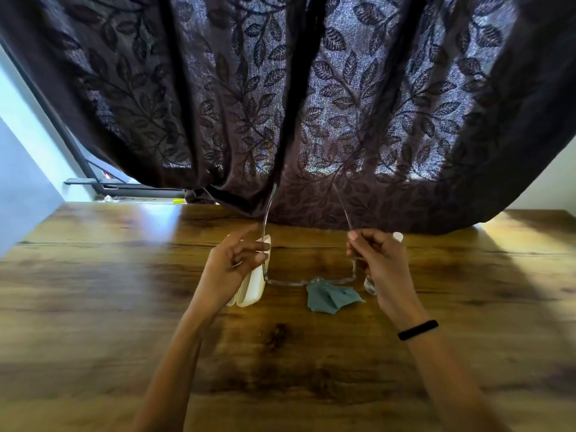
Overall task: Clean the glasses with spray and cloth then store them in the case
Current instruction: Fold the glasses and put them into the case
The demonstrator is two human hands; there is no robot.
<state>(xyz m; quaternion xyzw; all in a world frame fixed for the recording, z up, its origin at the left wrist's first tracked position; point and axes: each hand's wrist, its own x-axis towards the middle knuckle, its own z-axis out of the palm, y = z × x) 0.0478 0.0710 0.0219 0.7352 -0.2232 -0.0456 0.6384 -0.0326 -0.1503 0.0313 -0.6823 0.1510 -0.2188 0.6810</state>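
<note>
Head view, looking down at my two hands over a wooden table (109,307). I hold the glasses (299,282) up above the tabletop with the arms unfolded, one arm in each hand, the front of the frame toward me and the arm tips pointing away toward the curtain (311,104). My left hand (232,266) has thumb and fingers closed lightly on the left arm of the glasses, the other fingers loosely curled. My right hand (378,260) pinches the right arm between thumb and forefinger, the rest of the fingers folded in. A black band (418,330) sits on my right wrist.

Below the frame, on the table, the grey-blue cloth (330,296) lies crumpled, just beneath the middle of the glasses as I see it. The white case (254,288) lies on the table behind my left hand, partly hidden by it; I cannot tell whether it is open or closed. The small clear spray bottle (371,283) with a white cap stands behind my right hand, mostly covered by it.

The dark leaf-patterned curtain hangs down onto the far edge of the table, with a bit of window frame (93,182) showing at the left.
</note>
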